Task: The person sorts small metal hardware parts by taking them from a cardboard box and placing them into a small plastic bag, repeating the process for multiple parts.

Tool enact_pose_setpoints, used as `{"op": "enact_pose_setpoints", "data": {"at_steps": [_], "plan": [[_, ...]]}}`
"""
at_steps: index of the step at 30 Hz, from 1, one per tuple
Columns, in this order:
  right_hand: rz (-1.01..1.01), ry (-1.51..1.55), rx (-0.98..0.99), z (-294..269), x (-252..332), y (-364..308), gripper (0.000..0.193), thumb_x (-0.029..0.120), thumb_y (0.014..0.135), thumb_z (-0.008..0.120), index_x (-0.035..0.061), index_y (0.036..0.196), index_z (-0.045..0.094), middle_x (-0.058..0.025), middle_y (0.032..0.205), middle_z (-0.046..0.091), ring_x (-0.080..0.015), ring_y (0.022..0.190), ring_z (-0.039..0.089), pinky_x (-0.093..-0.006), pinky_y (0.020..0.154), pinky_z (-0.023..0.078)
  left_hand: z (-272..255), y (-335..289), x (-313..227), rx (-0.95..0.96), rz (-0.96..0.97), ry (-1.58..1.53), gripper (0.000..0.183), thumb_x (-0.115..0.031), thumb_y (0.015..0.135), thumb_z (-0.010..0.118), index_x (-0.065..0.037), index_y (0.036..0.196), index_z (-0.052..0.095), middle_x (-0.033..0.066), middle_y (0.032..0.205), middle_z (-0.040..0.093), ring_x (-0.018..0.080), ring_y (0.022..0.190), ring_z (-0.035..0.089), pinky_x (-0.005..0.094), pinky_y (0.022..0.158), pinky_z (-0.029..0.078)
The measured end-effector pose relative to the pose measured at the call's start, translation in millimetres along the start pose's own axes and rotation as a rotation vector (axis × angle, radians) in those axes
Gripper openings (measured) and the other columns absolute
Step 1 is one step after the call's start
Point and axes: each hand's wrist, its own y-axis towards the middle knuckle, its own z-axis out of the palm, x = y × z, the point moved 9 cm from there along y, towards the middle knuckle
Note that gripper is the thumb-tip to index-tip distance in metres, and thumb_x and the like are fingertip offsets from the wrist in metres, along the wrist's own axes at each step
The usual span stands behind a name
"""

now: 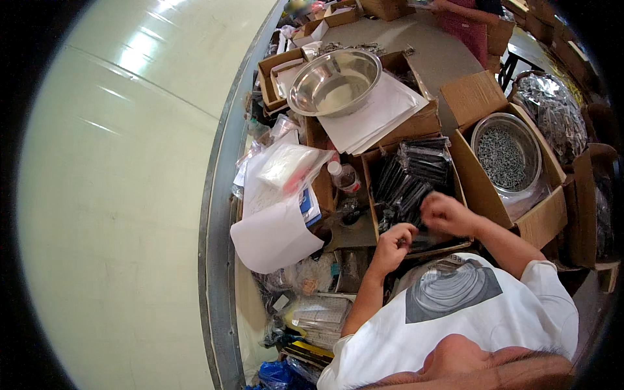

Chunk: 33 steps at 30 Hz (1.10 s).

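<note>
Left hand (pixel 392 246) curled into a loose fist, fingers together, pinching something small and dark, too small to tell what; right hand (pixel 444 213) just at 1 o'clock of it, fingers bunched together over the same dark item, grip contents unclear; both hands hovering at the near edge of a cardboard box (pixel 375 214) packed with black flat packets (pixel 414 174), packets at 12 o'clock of the hands; plastic bottle (pixel 344 177) at 10 o'clock of the left hand, standing beside the box wall; clear plastic bags (pixel 286 166) and white paper sheet (pixel 273 237) at 9 o'clock, piled against the table rim; large steel bowl (pixel 334 81) at 12 o'clock, far, resting on a stack of white sheets (pixel 380 110); second steel bowl of grey screws (pixel 506 155) at 2 o'clock inside another open carton (pixel 539 218); silvery bagged parts (pixel 558 114) further at 2 o'clock; another person's torso (pixel 468 23) at the far end, 12 o'clock
</note>
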Motion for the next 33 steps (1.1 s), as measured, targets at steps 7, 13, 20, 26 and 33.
{"op": "enact_pose_setpoints", "data": {"at_steps": [7, 13, 20, 26, 33], "plan": [[0.4, -0.893, 0.35, 36, -98, 38, 0.023, 0.012, 0.078, 0.062, 0.0111, 0.101, 0.067, -0.0138, 0.112, 0.056, -0.0287, 0.096, 0.061, -0.0418, 0.078, 0.05, 23, -31, -2, 0.262, -0.304, -0.258, 0.028, 0.018, 0.065, 0.043, 0.004, 0.078, 0.064, 0.0148, 0.102, 0.064, 0.0164, 0.08, 0.062, 0.0259, 0.065, 0.051], [0.386, -0.958, 0.591, 54, -115, 5, 0.029, 0.015, 0.08, 0.057, 0.0193, 0.109, 0.064, -0.0115, 0.102, 0.061, -0.0273, 0.079, 0.066, -0.0379, 0.069, 0.051, -68, -57, 4, -0.203, -0.334, -0.256, 0.028, 0.016, 0.078, 0.043, 0.001, 0.083, 0.067, 0.0111, 0.103, 0.065, 0.016, 0.084, 0.064, 0.0249, 0.066, 0.052], [-0.004, -1.083, 0.618, 67, -94, 11, 0.031, 0.019, 0.088, 0.054, 0.0166, 0.118, 0.058, -0.0144, 0.101, 0.061, -0.0267, 0.081, 0.066, -0.0377, 0.061, 0.051, -90, -60, -1, -0.33, -0.264, -0.333, 0.022, 0.006, 0.09, 0.045, -0.001, 0.088, 0.066, 0.0092, 0.103, 0.065, 0.0148, 0.087, 0.064, 0.0237, 0.067, 0.052], [0.037, -1.067, 0.446, 55, -100, 19, 0.022, 0.02, 0.085, 0.054, 0.013, 0.106, 0.058, -0.0123, 0.091, 0.063, -0.0264, 0.075, 0.067, -0.0379, 0.057, 0.051, -79, -50, -2, -0.329, -0.279, -0.327, 0.022, 0.005, 0.091, 0.046, -0.002, 0.089, 0.067, 0.0079, 0.103, 0.065, 0.0124, 0.085, 0.063, 0.023, 0.067, 0.051], [0.046, -1.162, 0.636, 65, -109, 8, 0.014, 0.017, 0.086, 0.054, 0.0116, 0.091, 0.066, -0.0078, 0.075, 0.067, -0.0234, 0.069, 0.067, -0.037, 0.053, 0.05, -90, -61, 1, -0.415, -0.291, -0.33, 0.017, 0.001, 0.091, 0.052, -0.002, 0.087, 0.068, 0.0092, 0.099, 0.067, 0.014, 0.082, 0.064, 0.0248, 0.063, 0.051]]}}
